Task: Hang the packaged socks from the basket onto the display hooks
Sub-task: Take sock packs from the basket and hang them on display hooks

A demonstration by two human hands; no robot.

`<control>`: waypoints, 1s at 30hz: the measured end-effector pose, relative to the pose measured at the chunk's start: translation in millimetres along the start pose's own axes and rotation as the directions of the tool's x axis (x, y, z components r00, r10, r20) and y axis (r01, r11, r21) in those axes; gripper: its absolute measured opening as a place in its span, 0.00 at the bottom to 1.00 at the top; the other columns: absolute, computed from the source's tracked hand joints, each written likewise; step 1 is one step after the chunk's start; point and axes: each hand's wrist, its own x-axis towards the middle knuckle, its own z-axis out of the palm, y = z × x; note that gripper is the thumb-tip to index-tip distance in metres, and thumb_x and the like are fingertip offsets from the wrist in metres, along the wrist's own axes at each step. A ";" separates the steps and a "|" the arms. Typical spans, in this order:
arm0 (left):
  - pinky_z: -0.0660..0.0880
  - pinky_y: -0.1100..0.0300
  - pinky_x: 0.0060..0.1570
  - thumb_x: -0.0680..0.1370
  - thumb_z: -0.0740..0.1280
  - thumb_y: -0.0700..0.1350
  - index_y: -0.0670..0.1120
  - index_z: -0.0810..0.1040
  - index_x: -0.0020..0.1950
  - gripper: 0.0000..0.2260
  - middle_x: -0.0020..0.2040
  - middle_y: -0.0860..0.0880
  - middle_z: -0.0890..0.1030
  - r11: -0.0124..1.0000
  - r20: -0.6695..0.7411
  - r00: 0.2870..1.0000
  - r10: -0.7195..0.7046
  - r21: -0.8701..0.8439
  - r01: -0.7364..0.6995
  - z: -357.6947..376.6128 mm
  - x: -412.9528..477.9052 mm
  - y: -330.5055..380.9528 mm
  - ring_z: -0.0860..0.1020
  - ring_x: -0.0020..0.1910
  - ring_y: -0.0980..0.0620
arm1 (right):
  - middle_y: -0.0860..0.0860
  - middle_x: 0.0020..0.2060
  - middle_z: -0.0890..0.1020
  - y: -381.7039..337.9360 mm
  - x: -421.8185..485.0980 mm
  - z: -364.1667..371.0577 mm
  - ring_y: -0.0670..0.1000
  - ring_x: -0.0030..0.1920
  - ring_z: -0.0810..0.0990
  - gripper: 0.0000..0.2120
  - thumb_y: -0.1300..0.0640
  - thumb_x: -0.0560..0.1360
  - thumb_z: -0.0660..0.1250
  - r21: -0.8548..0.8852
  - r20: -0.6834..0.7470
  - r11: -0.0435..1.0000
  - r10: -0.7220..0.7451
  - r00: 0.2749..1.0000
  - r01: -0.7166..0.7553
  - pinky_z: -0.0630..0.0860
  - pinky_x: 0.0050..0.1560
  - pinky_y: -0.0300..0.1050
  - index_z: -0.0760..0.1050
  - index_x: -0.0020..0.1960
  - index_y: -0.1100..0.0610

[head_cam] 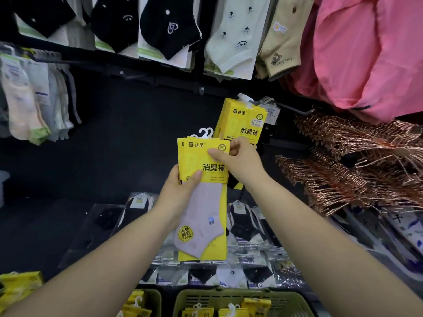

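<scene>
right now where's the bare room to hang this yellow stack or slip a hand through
Free: the dark panel between the pale socks on the left and the hung yellow packs, under the black socks; a bare hook sticks out there. Crowded: copper hangers on the right, bagged socks below, and those packs behind the right hand on the held stack.

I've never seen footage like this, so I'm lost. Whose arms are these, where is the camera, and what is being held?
No machine here: a person wears one camera on the head, looking down at their own bare arms in a shop. The left hand grips a small stack of yellow sock packs; the right hand pinches the front pack's top corner. Behind, matching packs already hang on a display hook. At the bottom, a green basket holds more yellow packs. Above hang other socks.
</scene>
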 end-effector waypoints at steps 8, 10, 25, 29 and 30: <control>0.75 0.51 0.56 0.78 0.65 0.45 0.50 0.74 0.60 0.11 0.55 0.50 0.83 0.994 0.071 0.997 -0.009 -0.104 0.017 -2.1 -3.4 -3.1 0.81 0.55 0.50 | 0.52 0.45 0.83 17.4 1.2 -29.3 0.52 0.43 0.81 0.12 0.64 0.73 0.71 0.448 0.086 0.886 0.086 0.993 -0.116 0.80 0.47 0.50 0.73 0.54 0.57; 0.76 0.58 0.51 0.80 0.63 0.43 0.51 0.75 0.57 0.08 0.52 0.52 0.84 0.997 0.037 0.999 0.019 -0.080 -0.016 -3.5 -1.7 -4.6 0.82 0.52 0.54 | 0.51 0.46 0.83 18.5 6.0 -40.6 0.49 0.43 0.81 0.10 0.63 0.75 0.68 0.483 -0.009 0.874 0.072 0.997 -0.059 0.80 0.45 0.48 0.72 0.51 0.52; 0.75 0.59 0.47 0.81 0.62 0.43 0.55 0.73 0.54 0.06 0.51 0.53 0.81 0.978 -0.092 0.991 0.097 0.194 -0.078 -26.7 4.6 -5.4 0.79 0.51 0.54 | 0.48 0.39 0.75 -10.8 77.9 -47.6 0.49 0.41 0.76 0.06 0.59 0.78 0.62 0.312 -0.248 0.949 0.121 0.961 -0.039 0.75 0.46 0.50 0.69 0.55 0.54; 0.75 0.61 0.43 0.80 0.63 0.44 0.56 0.73 0.51 0.07 0.50 0.53 0.82 0.979 -0.077 0.992 0.097 0.185 -0.081 -27.1 6.1 0.4 0.80 0.50 0.54 | 0.51 0.46 0.76 -9.8 81.9 -42.3 0.54 0.50 0.77 0.18 0.56 0.74 0.68 0.223 -0.364 0.971 0.168 0.916 -0.089 0.76 0.56 0.54 0.66 0.59 0.59; 0.74 0.62 0.42 0.80 0.63 0.44 0.56 0.74 0.52 0.06 0.50 0.54 0.82 0.981 -0.074 0.993 0.095 0.177 -0.080 -26.4 6.1 1.3 0.80 0.50 0.55 | 0.55 0.54 0.74 -7.5 78.9 -42.0 0.56 0.56 0.75 0.23 0.55 0.72 0.71 0.152 -0.425 0.981 0.172 0.889 -0.117 0.73 0.60 0.55 0.65 0.61 0.60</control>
